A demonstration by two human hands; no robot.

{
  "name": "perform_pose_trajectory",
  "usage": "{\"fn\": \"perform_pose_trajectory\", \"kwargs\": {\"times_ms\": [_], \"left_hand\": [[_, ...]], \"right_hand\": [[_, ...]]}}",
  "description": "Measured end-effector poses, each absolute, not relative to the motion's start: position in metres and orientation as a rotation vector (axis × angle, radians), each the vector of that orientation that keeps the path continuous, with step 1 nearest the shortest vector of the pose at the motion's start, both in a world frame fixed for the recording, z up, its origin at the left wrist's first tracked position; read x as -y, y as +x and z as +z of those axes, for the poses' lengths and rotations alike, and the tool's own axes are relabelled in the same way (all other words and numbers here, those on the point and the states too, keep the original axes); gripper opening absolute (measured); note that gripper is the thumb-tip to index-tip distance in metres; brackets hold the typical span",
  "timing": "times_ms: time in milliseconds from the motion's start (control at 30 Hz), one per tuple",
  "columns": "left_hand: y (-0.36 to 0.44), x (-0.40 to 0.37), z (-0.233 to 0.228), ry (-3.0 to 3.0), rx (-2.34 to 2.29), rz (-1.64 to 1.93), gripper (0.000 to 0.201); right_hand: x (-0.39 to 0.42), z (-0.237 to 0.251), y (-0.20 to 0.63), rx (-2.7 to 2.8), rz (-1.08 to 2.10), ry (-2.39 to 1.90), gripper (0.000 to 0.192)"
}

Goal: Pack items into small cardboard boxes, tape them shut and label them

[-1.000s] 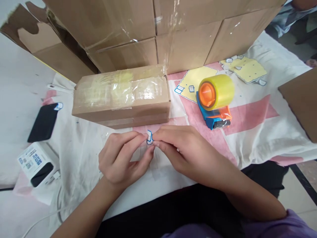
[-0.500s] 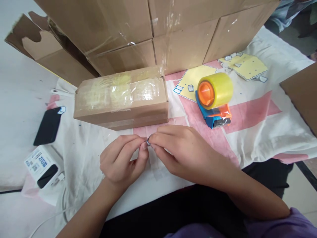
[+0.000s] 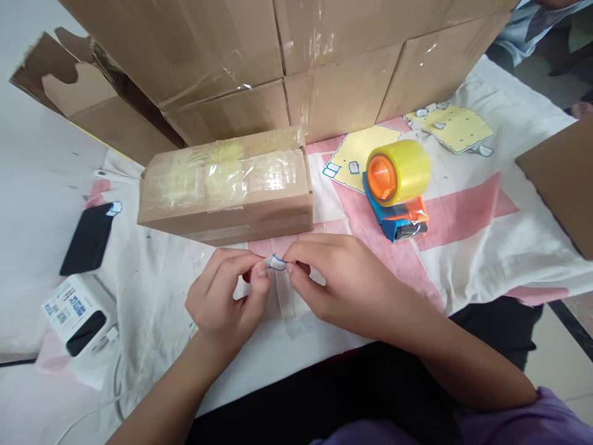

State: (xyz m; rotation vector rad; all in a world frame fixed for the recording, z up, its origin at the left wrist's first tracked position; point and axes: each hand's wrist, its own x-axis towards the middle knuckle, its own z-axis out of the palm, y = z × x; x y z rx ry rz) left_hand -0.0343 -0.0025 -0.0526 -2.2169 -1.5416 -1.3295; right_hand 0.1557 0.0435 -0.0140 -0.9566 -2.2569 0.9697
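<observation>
Between my two hands is a small white paper piece with a blue outline (image 3: 277,262). My left hand (image 3: 228,290) pinches its left end between thumb and forefinger. The fingertips of my right hand (image 3: 336,278) are closed on its right end. Just beyond my hands lies a long taped cardboard box (image 3: 227,185). To the right, a tape dispenser (image 3: 397,185) with a wide yellow roll stands on the cloth. Behind it are yellow paper cut-outs (image 3: 347,148) edged with similar blue-outlined bits.
Large taped cardboard boxes (image 3: 343,86) form a wall at the back. An open carton (image 3: 88,93) leans at the left, above a black phone (image 3: 88,238) and a white boxy device (image 3: 81,315) with a cable. Another cardboard piece (image 3: 560,179) juts in from the right.
My hands have drawn slightly apart, so more of the white paper piece shows between the fingertips. The view has shifted a little; the box and tape dispenser stay in place.
</observation>
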Motion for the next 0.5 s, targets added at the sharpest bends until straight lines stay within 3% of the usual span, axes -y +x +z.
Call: {"fn": "perform_pose_trajectory", "kwargs": {"times_ms": [500], "left_hand": [[-0.0332,0.0007,-0.0546,-2.141,1.668,-1.404,0.014]], "right_hand": [[-0.0455,-0.0155,0.1523,2.181,1.014,-0.976,0.018]]}}
